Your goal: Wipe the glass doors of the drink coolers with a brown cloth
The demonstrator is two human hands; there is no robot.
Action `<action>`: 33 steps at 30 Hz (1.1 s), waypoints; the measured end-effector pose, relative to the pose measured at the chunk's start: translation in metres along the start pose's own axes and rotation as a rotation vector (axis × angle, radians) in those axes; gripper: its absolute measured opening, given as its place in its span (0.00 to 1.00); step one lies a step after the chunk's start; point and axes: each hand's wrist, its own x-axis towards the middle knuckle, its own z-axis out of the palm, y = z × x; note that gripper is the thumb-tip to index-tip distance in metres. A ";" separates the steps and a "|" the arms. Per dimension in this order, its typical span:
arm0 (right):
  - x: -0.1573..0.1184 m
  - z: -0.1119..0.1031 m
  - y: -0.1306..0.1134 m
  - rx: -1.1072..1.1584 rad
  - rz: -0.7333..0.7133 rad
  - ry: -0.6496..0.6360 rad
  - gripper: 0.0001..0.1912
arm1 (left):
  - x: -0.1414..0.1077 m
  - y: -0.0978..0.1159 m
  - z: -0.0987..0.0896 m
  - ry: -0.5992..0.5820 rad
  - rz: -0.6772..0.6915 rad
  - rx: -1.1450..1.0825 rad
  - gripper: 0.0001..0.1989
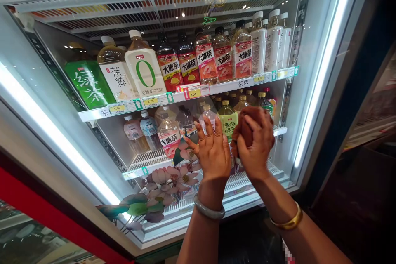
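Fingers spread, my left hand (pixel 213 148) rests flat against or just in front of the glass door of a lit drinks fridge. A pale grey bangle (pixel 209 208) circles that wrist. My right hand (pixel 258 144) is closed around a bunched brown cloth (pixel 247 130), held up close to the glass right beside the left hand. On the right wrist sits a gold bangle (pixel 289 219). Behind the hands, a green-labelled tea bottle (pixel 228 119) shows through the glass, partly covered by the cloth. Lotus-flower stickers (pixel 168 179) decorate the lower part of the door.
Several bottles of iced tea (pixel 206 60) line the middle shelf, above a price rail (pixel 193 94). More bottles, including a pink-labelled one (pixel 169 138), stand on the lower shelf. Bright light strips run down both sides. A red frame edge (pixel 37 210) crosses the lower left.
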 end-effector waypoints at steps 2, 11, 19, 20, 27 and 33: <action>0.000 -0.001 -0.004 0.006 -0.128 -0.115 0.28 | 0.000 0.002 0.002 -0.004 0.002 -0.010 0.34; 0.001 -0.004 0.020 -0.037 0.158 0.089 0.30 | -0.008 0.015 0.009 0.010 0.127 -0.009 0.33; 0.014 -0.012 0.031 -0.037 -0.138 -0.093 0.27 | -0.008 0.016 0.012 0.033 0.108 -0.008 0.33; 0.014 -0.013 0.039 -0.035 -0.049 -0.033 0.28 | -0.008 0.016 0.012 0.030 0.115 -0.012 0.33; -0.004 -0.001 0.025 -0.060 0.057 0.041 0.30 | -0.009 0.019 0.017 0.045 0.087 -0.011 0.34; 0.011 -0.008 0.037 -0.041 -0.154 -0.032 0.28 | -0.008 0.024 0.018 0.020 0.175 -0.011 0.32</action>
